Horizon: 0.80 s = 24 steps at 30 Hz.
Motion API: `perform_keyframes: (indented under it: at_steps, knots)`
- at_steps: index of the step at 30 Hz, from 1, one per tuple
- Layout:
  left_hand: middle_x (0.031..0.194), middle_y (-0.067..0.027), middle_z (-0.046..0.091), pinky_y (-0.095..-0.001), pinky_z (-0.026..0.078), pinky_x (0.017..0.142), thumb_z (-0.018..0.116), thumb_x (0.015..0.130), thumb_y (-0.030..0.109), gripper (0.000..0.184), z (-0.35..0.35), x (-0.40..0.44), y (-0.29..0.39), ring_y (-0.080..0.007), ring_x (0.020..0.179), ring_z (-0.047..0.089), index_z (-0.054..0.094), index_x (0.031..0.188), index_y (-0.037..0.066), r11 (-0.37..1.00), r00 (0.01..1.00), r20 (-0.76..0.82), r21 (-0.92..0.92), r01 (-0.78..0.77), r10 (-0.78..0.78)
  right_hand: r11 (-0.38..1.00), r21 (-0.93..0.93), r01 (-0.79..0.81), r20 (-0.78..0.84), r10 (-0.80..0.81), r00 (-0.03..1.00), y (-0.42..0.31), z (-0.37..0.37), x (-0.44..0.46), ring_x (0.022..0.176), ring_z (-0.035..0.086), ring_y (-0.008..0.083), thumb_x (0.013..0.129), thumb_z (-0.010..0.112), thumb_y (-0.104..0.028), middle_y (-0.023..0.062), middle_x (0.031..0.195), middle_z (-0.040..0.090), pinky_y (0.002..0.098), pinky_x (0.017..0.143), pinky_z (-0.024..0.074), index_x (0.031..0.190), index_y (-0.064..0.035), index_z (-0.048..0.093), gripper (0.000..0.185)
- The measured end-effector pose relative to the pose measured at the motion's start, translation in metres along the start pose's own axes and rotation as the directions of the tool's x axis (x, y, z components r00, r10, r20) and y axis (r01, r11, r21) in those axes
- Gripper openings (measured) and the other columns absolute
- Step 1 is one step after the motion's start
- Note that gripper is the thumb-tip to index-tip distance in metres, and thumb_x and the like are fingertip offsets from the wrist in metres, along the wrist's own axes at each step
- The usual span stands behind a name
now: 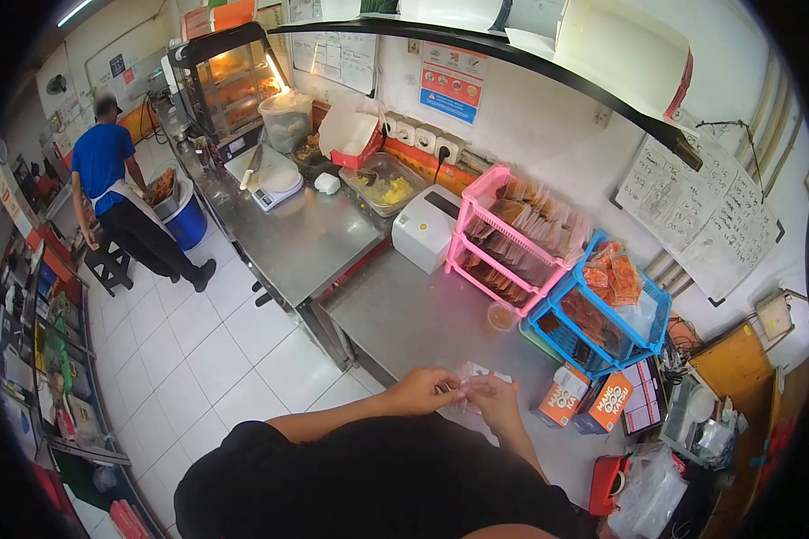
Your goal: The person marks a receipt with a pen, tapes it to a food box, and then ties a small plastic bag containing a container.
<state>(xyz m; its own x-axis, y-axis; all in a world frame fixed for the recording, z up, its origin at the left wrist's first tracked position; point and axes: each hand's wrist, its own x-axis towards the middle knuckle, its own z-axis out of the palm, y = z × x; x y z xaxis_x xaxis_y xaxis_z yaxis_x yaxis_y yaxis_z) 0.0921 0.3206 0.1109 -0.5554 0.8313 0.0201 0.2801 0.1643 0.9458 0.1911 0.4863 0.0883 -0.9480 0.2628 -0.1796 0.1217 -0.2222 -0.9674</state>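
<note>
Close to my body, over the steel table, my left hand [425, 391] and my right hand [496, 401] meet with fingertips pinched together. Between and just behind them shows a thin clear plastic bag [475, 369] with reddish print. Both hands appear closed on its edge; my fingers hide part of it. Beyond the hands stands a small lidded cup [502, 316] of brownish sauce. To the right of my right hand are two orange and white printed boxes [562, 396].
A pink rack [510, 235] and a blue rack [593, 310] hold many sachets. A white printer-like box [424, 227], a scale [277, 190] and a tape dispenser [608, 483] stand around. A shelf [512, 45] hangs overhead. A person in blue [108, 157] stands by a blue bucket.
</note>
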Motion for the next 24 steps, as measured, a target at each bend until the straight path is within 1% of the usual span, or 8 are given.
perform_keyframes:
  at_steps: [7,9,11,12,15,19,21,24]
  knots:
    - [0.088,-0.0152,0.061,-0.0288,0.051,0.065,0.064,0.081,0.024,0.031,0.004,-0.001,0.007,-0.0205,0.075,0.063,0.061,0.100,0.000,0.998,0.998,-0.005,-0.006,-0.055,0.055,0.995,-0.104,0.006,0.029,-0.003,1.000,0.002,-0.001,0.001,0.069,0.062,0.0156,0.078,0.063,0.000,0.0104,0.081,0.064,0.0256,0.064,0.0508,0.090,0.0030,0.057,0.013]
    - [0.090,-0.0149,0.061,-0.0290,0.050,0.065,0.065,0.081,0.024,0.031,0.008,0.000,0.001,-0.0205,0.076,0.063,0.061,0.101,0.000,0.998,0.998,-0.003,-0.033,-0.061,0.061,0.971,-0.230,-0.064,-0.031,0.058,0.998,-0.003,0.001,-0.001,0.072,0.062,0.0159,0.081,0.059,-0.001,0.0103,0.083,0.064,0.0259,0.066,0.0509,0.091,0.0039,0.057,0.012]
    - [0.091,-0.0147,0.061,-0.0292,0.050,0.065,0.065,0.081,0.024,0.031,0.008,0.002,0.000,-0.0205,0.078,0.062,0.061,0.102,0.001,0.996,0.998,0.002,-0.057,-0.069,0.069,0.989,-0.140,-0.039,-0.021,0.036,0.999,0.005,-0.001,0.000,0.074,0.062,0.0163,0.082,0.058,-0.003,0.0105,0.084,0.064,0.0261,0.067,0.0508,0.092,0.0042,0.057,0.012]
    - [0.093,-0.0147,0.060,-0.0296,0.050,0.067,0.066,0.080,0.024,0.032,0.006,0.002,0.002,-0.0212,0.080,0.062,0.061,0.102,0.001,0.996,0.996,-0.013,-0.011,-0.086,0.086,0.999,-0.047,-0.016,-0.011,0.015,1.000,0.007,-0.001,0.000,0.076,0.062,0.0167,0.084,0.058,-0.004,0.0106,0.085,0.064,0.0263,0.068,0.0506,0.093,0.0045,0.058,0.013]
    - [0.095,-0.0133,0.060,-0.0309,0.049,0.073,0.067,0.079,0.025,0.036,0.006,0.003,0.003,-0.0221,0.087,0.061,0.060,0.105,0.001,0.989,0.994,-0.006,0.101,-0.112,0.113,0.999,0.006,-0.046,0.008,0.045,0.999,0.000,0.001,-0.005,0.079,0.062,0.0176,0.083,0.059,-0.006,0.0114,0.087,0.063,0.0274,0.071,0.0505,0.095,0.0052,0.058,0.016]
    - [0.098,-0.0115,0.060,-0.0324,0.047,0.077,0.068,0.077,0.024,0.037,0.012,0.006,-0.009,-0.0237,0.090,0.060,0.059,0.106,0.002,0.968,0.981,0.025,0.161,-0.195,0.193,0.999,-0.021,-0.035,0.009,0.035,0.999,0.007,-0.007,-0.005,0.078,0.062,0.0176,0.083,0.061,-0.007,0.0119,0.086,0.063,0.0267,0.069,0.0502,0.097,0.0057,0.058,0.019]
    - [0.098,-0.0120,0.059,-0.0330,0.047,0.077,0.068,0.078,0.024,0.036,0.011,0.005,-0.002,-0.0249,0.090,0.059,0.060,0.105,0.002,0.975,0.985,0.033,0.140,-0.172,0.169,0.994,-0.035,-0.100,-0.005,0.100,0.995,0.001,-0.006,-0.007,0.077,0.061,0.0157,0.082,0.063,-0.007,0.0108,0.083,0.063,0.0256,0.067,0.0494,0.092,0.0044,0.059,0.016]
    - [0.099,-0.0127,0.059,-0.0340,0.046,0.078,0.068,0.077,0.024,0.034,0.013,0.006,-0.003,-0.0268,0.091,0.059,0.060,0.103,0.002,0.974,0.984,0.044,0.138,-0.178,0.173,0.999,-0.002,-0.044,-0.033,0.044,0.998,0.003,-0.001,-0.008,0.070,0.058,0.0118,0.082,0.064,-0.010,0.0071,0.076,0.062,0.0232,0.062,0.0461,0.084,0.0013,0.060,0.013]
